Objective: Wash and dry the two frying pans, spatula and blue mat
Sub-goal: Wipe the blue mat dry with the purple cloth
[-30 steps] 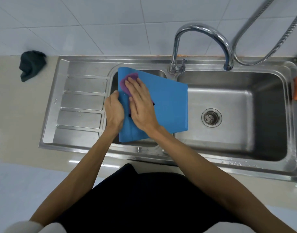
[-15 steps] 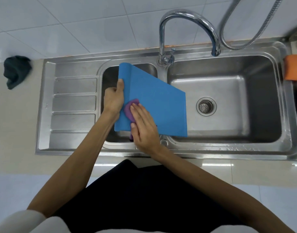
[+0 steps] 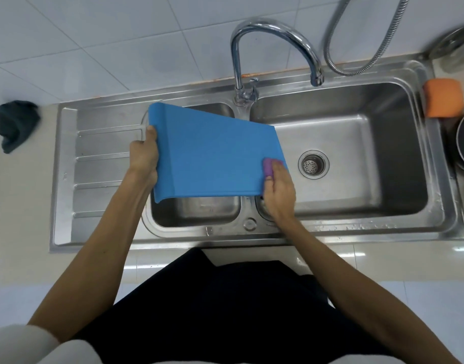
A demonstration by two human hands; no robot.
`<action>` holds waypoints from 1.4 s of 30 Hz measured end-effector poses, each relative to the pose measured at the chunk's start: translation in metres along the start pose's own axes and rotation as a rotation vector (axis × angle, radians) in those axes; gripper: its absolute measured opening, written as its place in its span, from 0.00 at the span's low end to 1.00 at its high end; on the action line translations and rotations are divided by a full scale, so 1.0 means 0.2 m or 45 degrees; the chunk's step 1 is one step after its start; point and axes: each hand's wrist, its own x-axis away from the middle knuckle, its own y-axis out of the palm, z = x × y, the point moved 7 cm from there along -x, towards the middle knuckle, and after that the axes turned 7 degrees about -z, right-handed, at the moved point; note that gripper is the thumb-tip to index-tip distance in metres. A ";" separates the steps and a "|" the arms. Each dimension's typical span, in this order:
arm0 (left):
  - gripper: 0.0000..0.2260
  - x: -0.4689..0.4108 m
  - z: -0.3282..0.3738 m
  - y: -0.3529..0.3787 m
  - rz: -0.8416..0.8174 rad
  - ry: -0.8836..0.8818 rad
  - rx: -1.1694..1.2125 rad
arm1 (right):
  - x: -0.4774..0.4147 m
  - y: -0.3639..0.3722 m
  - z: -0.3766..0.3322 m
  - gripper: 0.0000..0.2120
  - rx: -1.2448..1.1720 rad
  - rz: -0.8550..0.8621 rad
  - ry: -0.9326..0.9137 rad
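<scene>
Two hands over steel double sink: left hand grips flat blue mat edge, right hand presses purple sponge on mat's rt corner.

a single head-worn wide-angle camera looks steeply down from close above the double-bowl steel sink, facing the tiled wall; forearms reach in from the bottom edge.
</scene>
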 end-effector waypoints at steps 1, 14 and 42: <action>0.18 0.01 -0.01 0.01 0.000 -0.012 0.014 | 0.05 0.02 -0.13 0.27 -0.001 0.005 -0.086; 0.15 -0.05 -0.18 -0.12 -0.091 -0.195 0.104 | 0.00 -0.16 -0.14 0.23 0.356 -0.094 -0.424; 0.20 0.02 -0.19 0.05 -0.101 0.089 -0.038 | -0.06 0.45 -0.93 0.26 0.003 -0.346 -0.700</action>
